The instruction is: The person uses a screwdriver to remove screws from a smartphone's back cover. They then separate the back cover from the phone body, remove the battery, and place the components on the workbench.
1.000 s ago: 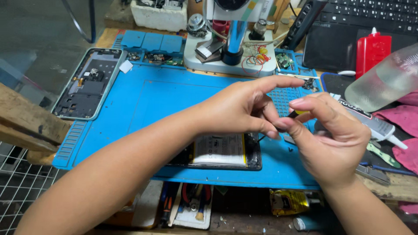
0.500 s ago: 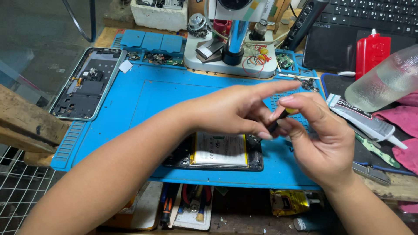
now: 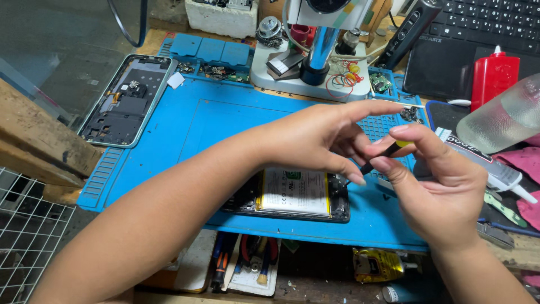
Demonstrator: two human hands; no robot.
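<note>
Right of centre in the frame, the right hand (image 3: 436, 191) pinches a thin black tool (image 3: 378, 157) with a yellow end between thumb and forefinger, its grip closed on the tool's upper part, so the dark shaft slants down and to the left out of the fingers. The left hand (image 3: 315, 138) reaches in from the lower left, forefinger stretched toward the right; its thumb and bent fingers are drawn together at the tool's lower tip, though whether they actually clamp it cannot be told. Both hands hover above the blue work mat (image 3: 225, 121) on the surface. Just below the left hand, in the lower middle, lies an opened phone (image 3: 295, 194) with its white battery showing. A detached phone back frame (image 3: 126, 101) lies at the upper left of the mat, and a microscope stand (image 3: 315, 62) sits at the top centre. A glue tube (image 3: 486, 163) lies just right of the right hand.
</note>
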